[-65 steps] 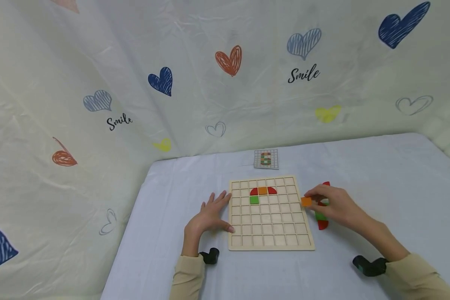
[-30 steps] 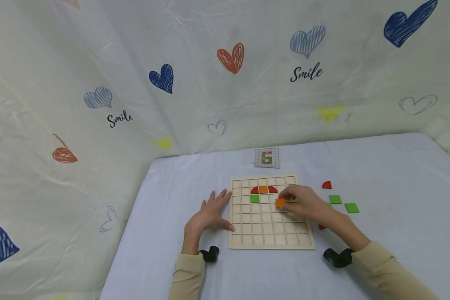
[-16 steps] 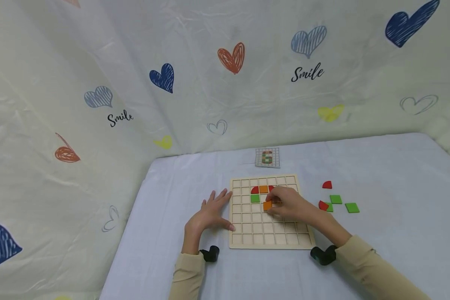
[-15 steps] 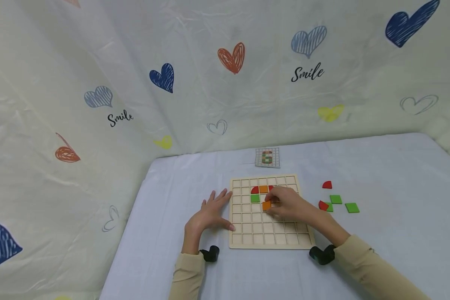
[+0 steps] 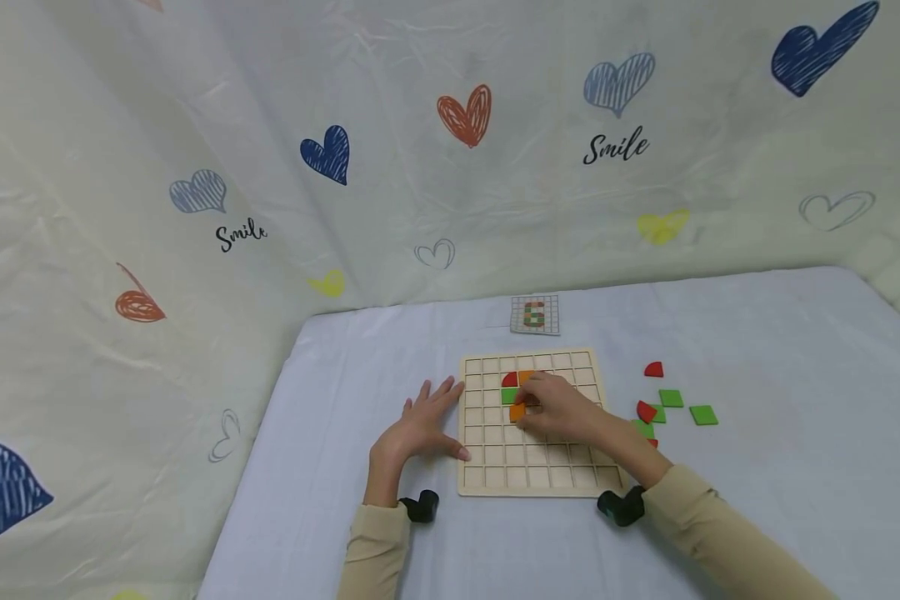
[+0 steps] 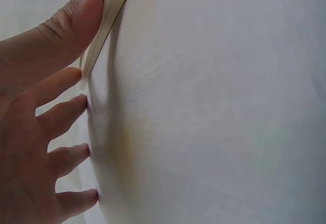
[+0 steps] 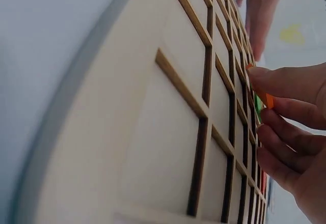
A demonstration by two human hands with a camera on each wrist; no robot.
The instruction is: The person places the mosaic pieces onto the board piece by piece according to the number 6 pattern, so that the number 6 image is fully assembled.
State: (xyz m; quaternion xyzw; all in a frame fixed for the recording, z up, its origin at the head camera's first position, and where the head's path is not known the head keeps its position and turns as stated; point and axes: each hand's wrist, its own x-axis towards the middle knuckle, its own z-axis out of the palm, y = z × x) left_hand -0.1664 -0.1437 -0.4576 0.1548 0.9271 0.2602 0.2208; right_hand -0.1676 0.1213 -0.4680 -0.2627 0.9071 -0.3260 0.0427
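Note:
A wooden grid board (image 5: 495,482) lies on the white-covered table. My right hand (image 5: 562,408) pinches an orange square tile (image 5: 517,413) between thumb and fingers, over the cell just below the green tile (image 5: 508,396). In the right wrist view the orange tile (image 7: 269,101) shows tilted at the fingertips, close over the grid. Above the green tile sit a red quarter-circle tile (image 5: 509,380) and another orange tile (image 5: 526,377); a second red tile is mostly hidden behind my right hand. My left hand (image 5: 414,429), fingers spread, rests at the board's left edge, thumb on its rim (image 6: 114,5).
Right of the board lie loose tiles, among them a red quarter circle (image 5: 653,369) and green squares (image 5: 703,415); my right forearm partly covers some. Behind the board is a small pattern card (image 5: 535,315). A printed cloth (image 5: 390,167) hangs at the back.
My right hand has carried the orange tile leftward from beside the board's right edge to below the green tile. More loose tiles have come into view. The left hand has stayed put.

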